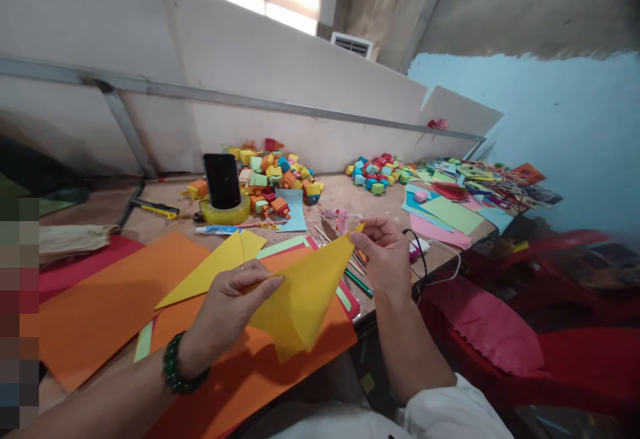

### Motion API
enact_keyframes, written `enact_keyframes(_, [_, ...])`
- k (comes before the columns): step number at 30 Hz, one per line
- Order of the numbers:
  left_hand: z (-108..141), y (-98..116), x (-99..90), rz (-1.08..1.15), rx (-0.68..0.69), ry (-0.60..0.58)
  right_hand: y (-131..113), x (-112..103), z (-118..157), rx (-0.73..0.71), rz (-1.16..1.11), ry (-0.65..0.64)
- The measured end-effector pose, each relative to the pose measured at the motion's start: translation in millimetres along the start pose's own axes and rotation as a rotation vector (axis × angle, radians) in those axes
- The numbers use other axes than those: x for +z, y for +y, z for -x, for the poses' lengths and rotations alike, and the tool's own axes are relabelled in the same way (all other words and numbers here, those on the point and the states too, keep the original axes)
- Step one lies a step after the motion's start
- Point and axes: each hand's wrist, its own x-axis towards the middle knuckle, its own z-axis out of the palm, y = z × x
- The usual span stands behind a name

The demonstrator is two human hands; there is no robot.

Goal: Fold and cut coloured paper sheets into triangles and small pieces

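We are holding a yellow sheet (300,302) in the air above the near edge of the worktable (337,199), between both hands and in front of the body. With the left hand (233,299) we are pinching the sheet at its left edge, the thumb lying on top and the fingers curling beneath, so that the grip is closing firmly on the paper. With the right hand (384,249) we are clamping the pointed upper right corner between thumb and forefinger. Between these two grips the sheet is slanting upward to the right, and its lower part is hanging and bending over a large orange sheet (320,352); we are leaving open whether its lowest edge is touching that surface. On the left wrist we are wearing a dark green bead bracelet (175,362). Just beyond the left hand, a second yellow sheet (200,272) is lying partly over another orange sheet (120,299). Near the right hand, a green pencil (359,283) is lying on the table, close to the held paper. Farther back, a black phone (222,180) is standing nearly upright at a yellow roll (227,212), and a blue-and-white tube (216,230) is lying in front of it. Behind and right of the phone, a heap of small coloured blocks (273,176) is resting near the wall panel (280,139), while a smaller heap (380,171) is resting farther right. Beyond the right hand, loose coloured sheets (453,212) are overlapping at the table's right end.
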Motion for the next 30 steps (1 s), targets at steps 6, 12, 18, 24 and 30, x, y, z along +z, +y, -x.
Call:
enact_keyframes(6, [-2,4,-4.3,0.009,-0.009,-0.06,0,-4,0,-0.094,0.11,-0.016])
enact_keyframes(12, [-6,-4,-4.2,0.003,-0.025,-0.091,2,-10,-2,-0.115,0.134,-0.015])
enact_keyframes(18, [-7,0,-7.0,-0.002,-0.04,-0.112,11,-12,-7,-0.058,0.067,-0.016])
enact_keyframes(24, [-9,-2,-10.3,-0.048,-0.034,-0.119,7,-16,-11,-0.227,0.314,-0.004])
enact_keyframes(30, [-10,-6,-11.3,-0.153,0.096,-0.17,-22,10,9,-0.521,0.696,-0.61])
